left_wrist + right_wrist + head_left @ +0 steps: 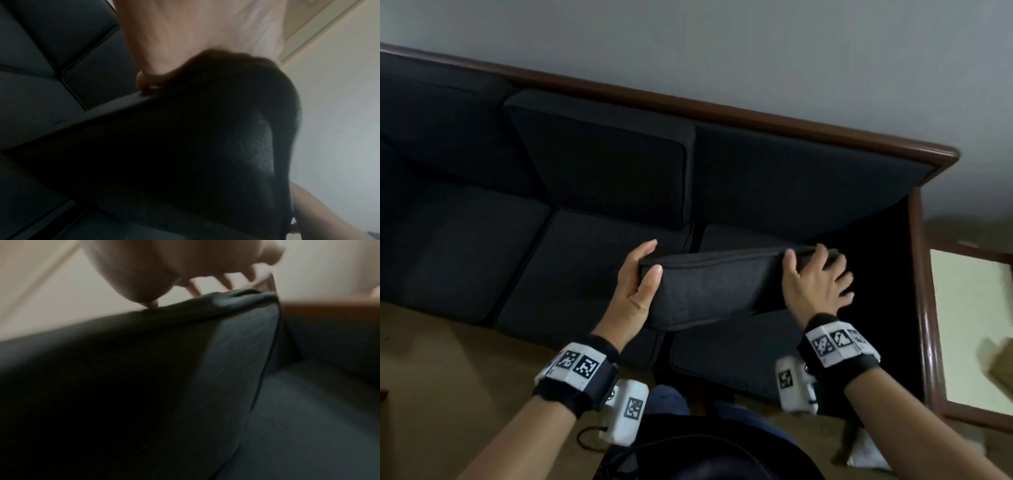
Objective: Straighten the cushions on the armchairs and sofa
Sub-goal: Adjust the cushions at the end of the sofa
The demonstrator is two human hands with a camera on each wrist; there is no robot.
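Dark sofa (pixel 465 222), both hands apparently gripping cushion (pixel 709 291)

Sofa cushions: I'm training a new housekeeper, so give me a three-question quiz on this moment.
1. True or false: both hands hold the lifted cushion.
2. Which back cushion sits crooked? A) the middle back cushion B) none
3. Fill in: the sofa frame is made of ____.

Key: 1 true: left hand and right hand grip its ends. 2 A. 3 wood.
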